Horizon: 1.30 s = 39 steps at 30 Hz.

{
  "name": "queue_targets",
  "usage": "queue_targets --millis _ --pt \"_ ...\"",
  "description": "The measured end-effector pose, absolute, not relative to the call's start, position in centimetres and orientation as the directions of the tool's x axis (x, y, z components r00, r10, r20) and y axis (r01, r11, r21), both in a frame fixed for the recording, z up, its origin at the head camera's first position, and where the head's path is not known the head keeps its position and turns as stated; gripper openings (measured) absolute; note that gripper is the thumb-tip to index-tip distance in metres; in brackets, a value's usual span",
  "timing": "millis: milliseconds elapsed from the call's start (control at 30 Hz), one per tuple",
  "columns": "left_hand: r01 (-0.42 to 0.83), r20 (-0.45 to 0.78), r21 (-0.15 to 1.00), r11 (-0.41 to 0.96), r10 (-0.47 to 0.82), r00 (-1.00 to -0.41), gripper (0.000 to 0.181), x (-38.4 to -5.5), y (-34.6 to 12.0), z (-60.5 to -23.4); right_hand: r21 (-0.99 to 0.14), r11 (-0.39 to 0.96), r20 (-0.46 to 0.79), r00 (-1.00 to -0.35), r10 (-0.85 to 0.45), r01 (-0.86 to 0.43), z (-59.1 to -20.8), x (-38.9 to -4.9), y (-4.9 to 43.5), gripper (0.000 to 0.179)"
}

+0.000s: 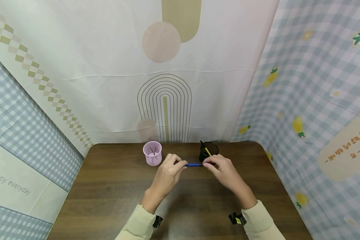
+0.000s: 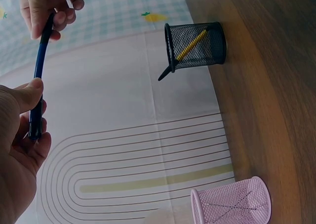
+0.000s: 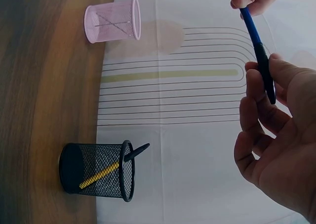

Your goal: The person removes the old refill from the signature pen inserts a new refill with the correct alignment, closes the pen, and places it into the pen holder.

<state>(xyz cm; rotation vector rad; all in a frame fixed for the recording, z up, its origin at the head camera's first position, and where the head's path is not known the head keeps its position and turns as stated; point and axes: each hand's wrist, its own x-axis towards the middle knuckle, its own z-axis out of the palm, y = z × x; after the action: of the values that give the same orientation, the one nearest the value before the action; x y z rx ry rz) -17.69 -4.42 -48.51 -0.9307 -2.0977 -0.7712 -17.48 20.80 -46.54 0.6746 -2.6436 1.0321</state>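
A blue pen with a black end is held level between both hands above the table. My left hand pinches its blue end between thumb and fingers. At the black end, my right hand pinches it with thumb and index finger; the right wrist view shows the black grip there, the other fingers bent loosely. Just behind the right hand stands a black mesh cup, in which a yellow-and-black pen leans, its black end sticking out over the rim.
A pink mesh cup stands at the table's back, left of the black one, with thin dark sticks crossed in it. The brown wooden table meets a printed cloth behind, and checked cloth hangs on the right.
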Motion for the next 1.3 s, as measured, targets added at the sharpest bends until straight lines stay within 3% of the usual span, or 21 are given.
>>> queue_targets --millis 333,1033,1300 --pt "0.787 0.780 0.234 0.571 0.372 -0.502 0.010 -17.68 -4.27 -48.56 -0.571 0.627 0.403 -0.847 -0.347 -0.529 -46.56 -17.39 20.77 0.009" --pt "0.784 0.778 0.243 0.571 0.368 -0.509 0.010 -17.61 -4.34 -48.59 -0.534 0.580 0.541 -0.776 -0.324 -0.614 -47.35 -17.36 20.30 0.029" --pt "0.787 0.780 0.243 0.567 0.368 -0.506 0.011 -17.60 -4.30 -48.53 -0.554 0.618 0.482 -0.820 -0.308 -0.558 -47.18 -17.20 20.55 0.037"
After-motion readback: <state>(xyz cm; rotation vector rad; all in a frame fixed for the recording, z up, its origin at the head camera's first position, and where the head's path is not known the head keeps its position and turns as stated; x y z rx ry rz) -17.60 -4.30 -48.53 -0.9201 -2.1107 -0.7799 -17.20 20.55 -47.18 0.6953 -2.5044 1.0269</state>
